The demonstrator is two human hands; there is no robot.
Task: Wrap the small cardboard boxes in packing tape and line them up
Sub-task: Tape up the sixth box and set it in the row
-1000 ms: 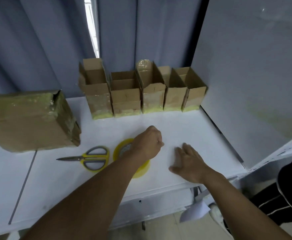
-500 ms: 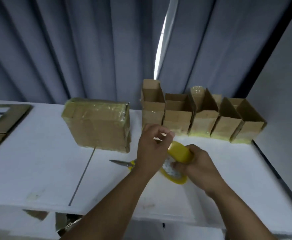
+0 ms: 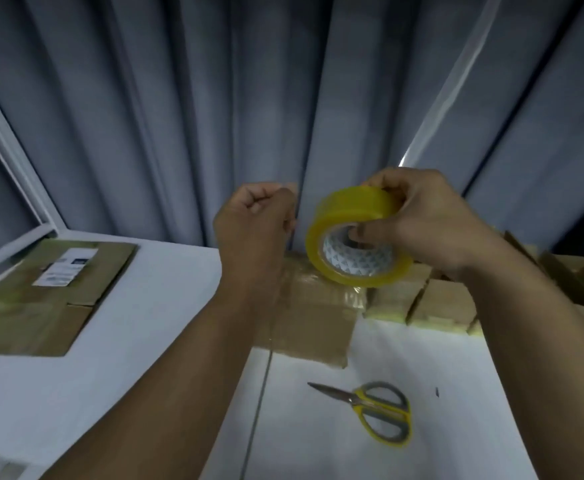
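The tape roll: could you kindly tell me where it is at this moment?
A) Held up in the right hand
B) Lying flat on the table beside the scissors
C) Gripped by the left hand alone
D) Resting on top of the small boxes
A: the right hand grips the tape roll with a digit through its core, raised above the table, while the scissors lie alone below it.
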